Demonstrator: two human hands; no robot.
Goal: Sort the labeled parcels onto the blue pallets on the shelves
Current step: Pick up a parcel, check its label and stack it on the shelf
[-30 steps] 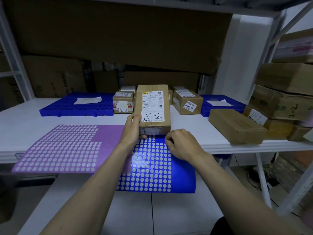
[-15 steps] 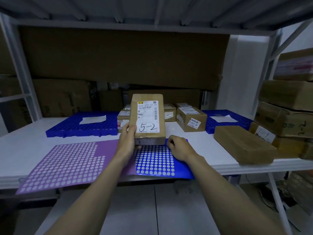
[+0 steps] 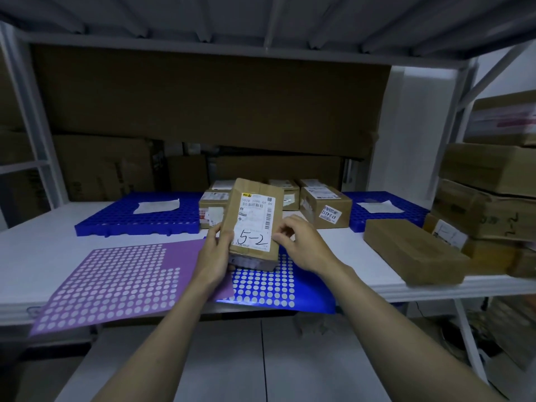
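The right hand (image 3: 301, 245) has joined the left hand (image 3: 216, 250), both gripping one parcel (image 3: 252, 224).

Two blue pallets (image 3: 136, 219) (image 3: 385, 211) lay on the shelf (image 3: 43, 245), each carrying one white paper slip (image 3: 156, 206) (image 3: 380, 206). Two dotted sheets sat in front, one purple (image 3: 116, 282) and one blue (image 3: 269, 288). One parcel marked 5-2 (image 3: 253, 224) was held up by two hands (image 3: 213, 256) (image 3: 301, 245).

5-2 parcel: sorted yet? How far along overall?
Done: several labeled parcels sit at the shelf's back between two blue pallets. In hand: both hands, left hand and right hand, hold the 5-2 parcel upright. Left: placing it; a plain brown box lies off-pallet.
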